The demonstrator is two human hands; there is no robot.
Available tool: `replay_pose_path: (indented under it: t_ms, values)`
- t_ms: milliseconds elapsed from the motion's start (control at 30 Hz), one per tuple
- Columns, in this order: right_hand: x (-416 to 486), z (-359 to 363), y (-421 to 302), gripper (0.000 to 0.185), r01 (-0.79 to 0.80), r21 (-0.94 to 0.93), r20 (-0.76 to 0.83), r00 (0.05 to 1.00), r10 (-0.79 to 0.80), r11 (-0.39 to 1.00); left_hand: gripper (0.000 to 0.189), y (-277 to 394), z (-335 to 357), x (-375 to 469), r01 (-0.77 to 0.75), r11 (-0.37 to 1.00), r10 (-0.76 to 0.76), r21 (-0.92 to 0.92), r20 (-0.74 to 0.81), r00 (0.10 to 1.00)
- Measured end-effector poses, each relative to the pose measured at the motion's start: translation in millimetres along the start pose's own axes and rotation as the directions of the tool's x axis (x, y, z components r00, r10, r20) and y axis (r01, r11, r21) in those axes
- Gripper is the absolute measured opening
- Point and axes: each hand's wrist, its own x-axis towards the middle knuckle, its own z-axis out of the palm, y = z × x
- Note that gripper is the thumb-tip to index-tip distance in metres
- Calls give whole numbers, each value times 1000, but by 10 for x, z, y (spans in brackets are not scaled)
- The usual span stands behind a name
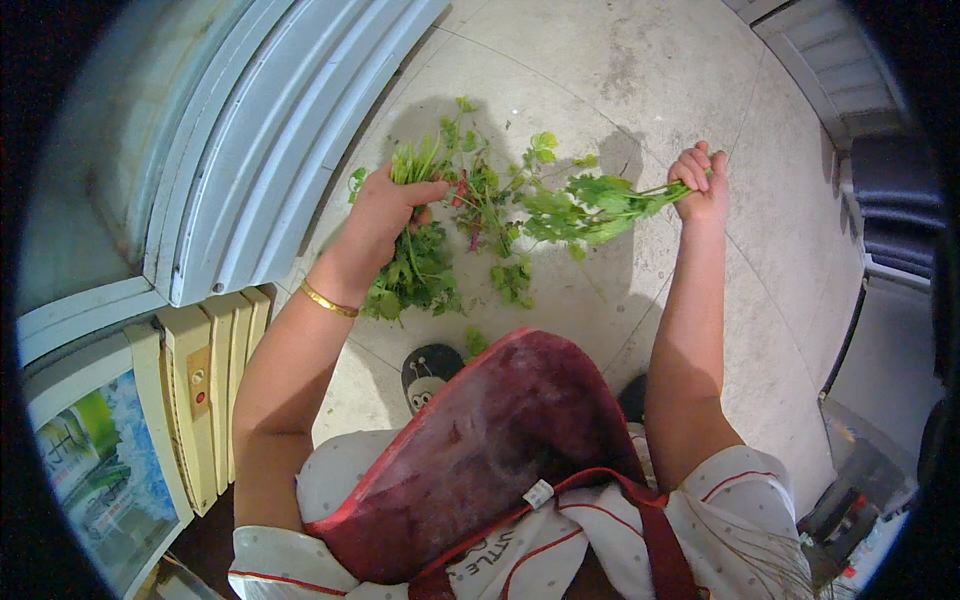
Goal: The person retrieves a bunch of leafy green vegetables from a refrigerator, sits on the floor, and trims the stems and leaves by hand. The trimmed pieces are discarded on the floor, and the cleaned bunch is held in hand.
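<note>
My left hand (401, 199) grips a thick bunch of leafy green herbs (420, 274), perhaps coriander or celery. Cut stems stick up above the thumb, and the leaves hang down below the fist. Out to the right, my right hand (701, 180) is closed around the stems of a smaller leafy bunch (589, 206), whose leaves point left. Between the hands, loose sprigs and trimmings (484, 199) lie scattered on the tiled floor (570, 90), with small red pieces (460, 187) among them. Part of the floor pile is hidden behind my left hand and its bunch.
A dark red apron (495, 442) covers my lap. A slipper (431, 371) shows at its edge. On the left stand a ribbed grey-blue cabinet (300, 150) and a cream-coloured appliance (196, 382) with a red button. Dark cloth (896, 202) hangs at the right.
</note>
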Motion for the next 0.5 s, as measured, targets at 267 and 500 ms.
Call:
replay_pose_path:
  t_ms: [267, 500]
  values:
    - [-85, 63, -143, 51, 56, -66, -6, 998, -57, 996, 21, 29, 29, -48, -3, 997, -2, 81, 71, 997]
    - [-275, 612, 1212, 45, -135, -637, -202, 979, 5, 759, 33, 205, 319, -102, 9, 987, 13, -159, 136, 991]
